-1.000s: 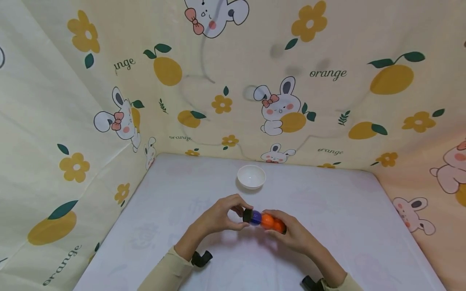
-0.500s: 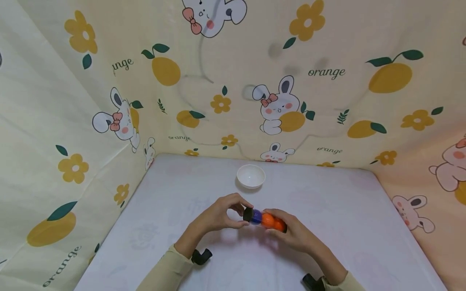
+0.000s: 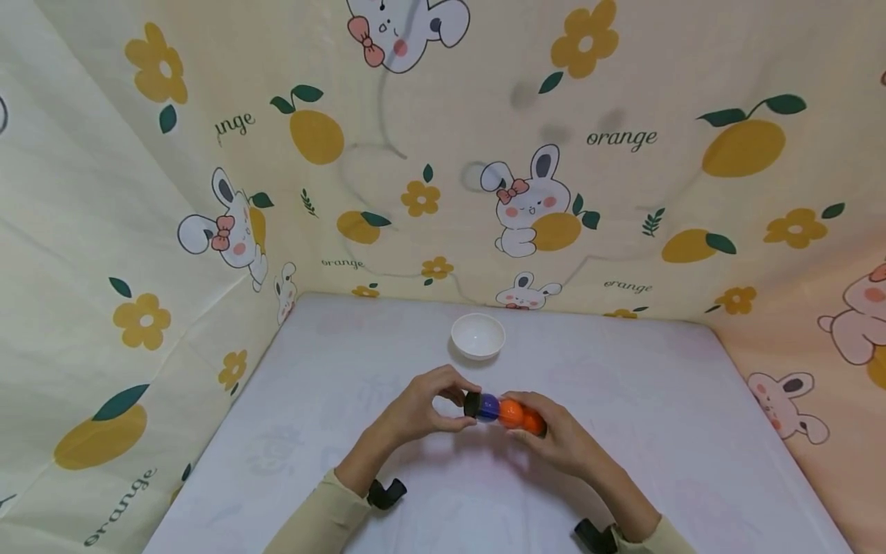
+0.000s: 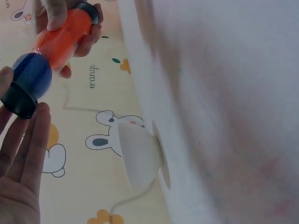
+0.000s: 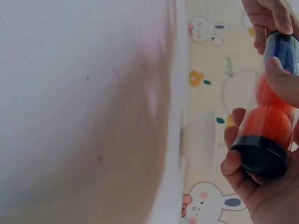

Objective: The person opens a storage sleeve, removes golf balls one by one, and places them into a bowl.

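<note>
A clear tube with black caps at both ends is held level above the table, between the two hands. Inside it sit a blue ball and two orange balls. My left hand pinches the black cap at the blue end between thumb and fingertips. Around the orange end, the fingers and thumb of my right hand grip the tube. The right wrist view shows the other black cap beside that hand's curled fingers.
A white bowl stands on the white-covered table, beyond the hands. A printed cloth with rabbits and oranges rises behind the table and along its sides. Black wrist mounts hang at both wrists.
The tube and both hands have shifted very slightly, with the right end of the tube raised a little. Both hands keep their hold.
</note>
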Motion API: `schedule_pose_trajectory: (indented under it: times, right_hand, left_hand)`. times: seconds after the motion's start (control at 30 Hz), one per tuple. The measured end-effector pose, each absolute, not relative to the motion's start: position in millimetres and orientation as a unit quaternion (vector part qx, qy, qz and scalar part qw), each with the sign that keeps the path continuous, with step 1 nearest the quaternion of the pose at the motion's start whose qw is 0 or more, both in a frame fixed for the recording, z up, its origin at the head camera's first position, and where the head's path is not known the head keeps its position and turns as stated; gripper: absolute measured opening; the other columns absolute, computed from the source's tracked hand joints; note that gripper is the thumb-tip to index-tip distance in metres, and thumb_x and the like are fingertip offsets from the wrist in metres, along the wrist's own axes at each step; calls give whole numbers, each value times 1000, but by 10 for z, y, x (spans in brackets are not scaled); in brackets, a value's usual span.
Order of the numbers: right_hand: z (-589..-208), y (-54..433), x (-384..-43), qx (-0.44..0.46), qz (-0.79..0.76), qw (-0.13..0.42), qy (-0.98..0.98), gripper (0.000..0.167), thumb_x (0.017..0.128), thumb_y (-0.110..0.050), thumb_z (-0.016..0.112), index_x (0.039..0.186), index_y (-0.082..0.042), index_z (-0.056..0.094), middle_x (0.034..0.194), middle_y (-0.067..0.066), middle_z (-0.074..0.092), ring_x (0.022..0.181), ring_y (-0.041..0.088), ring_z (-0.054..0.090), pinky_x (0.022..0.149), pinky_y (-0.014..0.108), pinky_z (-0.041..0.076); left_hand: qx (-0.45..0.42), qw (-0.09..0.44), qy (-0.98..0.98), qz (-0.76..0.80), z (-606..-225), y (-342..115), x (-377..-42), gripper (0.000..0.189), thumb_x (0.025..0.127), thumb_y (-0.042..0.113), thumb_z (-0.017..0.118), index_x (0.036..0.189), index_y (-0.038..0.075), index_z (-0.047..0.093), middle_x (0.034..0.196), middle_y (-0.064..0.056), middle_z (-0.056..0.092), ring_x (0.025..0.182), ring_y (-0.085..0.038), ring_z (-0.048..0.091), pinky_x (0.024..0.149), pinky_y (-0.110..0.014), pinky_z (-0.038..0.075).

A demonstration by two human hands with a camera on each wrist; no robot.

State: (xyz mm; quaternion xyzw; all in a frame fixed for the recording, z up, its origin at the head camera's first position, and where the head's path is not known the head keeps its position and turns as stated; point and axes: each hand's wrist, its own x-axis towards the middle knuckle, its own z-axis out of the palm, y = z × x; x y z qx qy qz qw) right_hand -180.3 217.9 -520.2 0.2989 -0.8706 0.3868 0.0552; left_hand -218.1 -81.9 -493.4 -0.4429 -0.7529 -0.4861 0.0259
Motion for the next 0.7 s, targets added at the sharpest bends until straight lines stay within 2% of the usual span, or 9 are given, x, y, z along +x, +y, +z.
schedule_pose_trajectory:
  times: [0.17,0.3,0.5,0.7]
  right_hand:
    - [-5185,2190,-1805,310,396,52,-862,51,95,-16,85,142,-18,65,134,3,71,112,16,67,98,36,59]
    - [-5178,2220,-1811,320,407,50,-854,51,94,-14,84,141,-21,65,135,2,71,112,15,67,99,33,58]
    - [-5193,2246,-1819,334,404,45,-850,50,97,-16,82,144,-19,64,136,6,71,113,16,67,98,35,59]
    - [-5173,2279,-1824,328,399,58,-854,53,93,-12,85,142,-20,65,136,3,70,114,16,67,100,35,58]
  left_hand:
    - [-447,32,-756,-478,-4937,-829,-2167,47,85,8,93,128,11,72,120,-3,70,100,-11,72,92,-27,62]
    - [-460,29,-750,-475,-4904,-827,-2175,47,86,8,91,129,10,72,120,-4,71,100,-14,73,92,-29,62]
    - [-454,4,-746,-487,-4917,-821,-2173,46,88,7,90,129,10,70,122,-5,71,101,-16,74,93,-33,63]
    - [-447,14,-745,-495,-4929,-769,-2177,47,86,7,91,128,11,70,122,-5,69,103,-14,73,90,-30,63]
